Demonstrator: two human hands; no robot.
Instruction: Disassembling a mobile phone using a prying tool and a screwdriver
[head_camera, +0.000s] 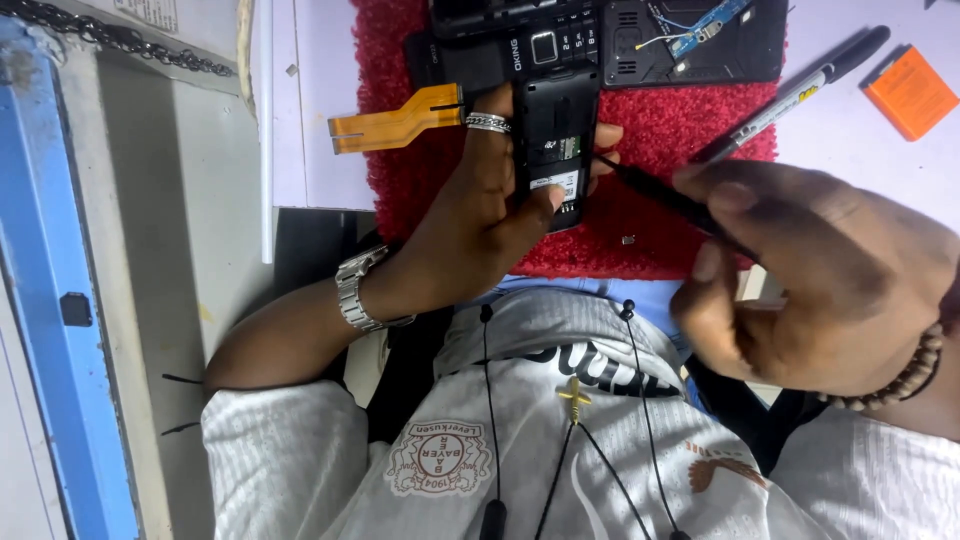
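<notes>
- your left hand (480, 215) wraps the black phone (556, 140), back cover off, insides bare.
- your right hand (810, 275) pinches a thin black tool (660, 195), tip at the phone's edge.

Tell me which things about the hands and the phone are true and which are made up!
1. The left hand holds a black phone with its back cover off. True.
2. The right hand holds a thin black tool whose tip is at the phone's edge. True.
3. The phone is held over a green mat. False: the mat is red.
4. The left hand wears a ring. True.
5. The orange block lies on the mat. False: it lies on the pale table beside it.
</notes>
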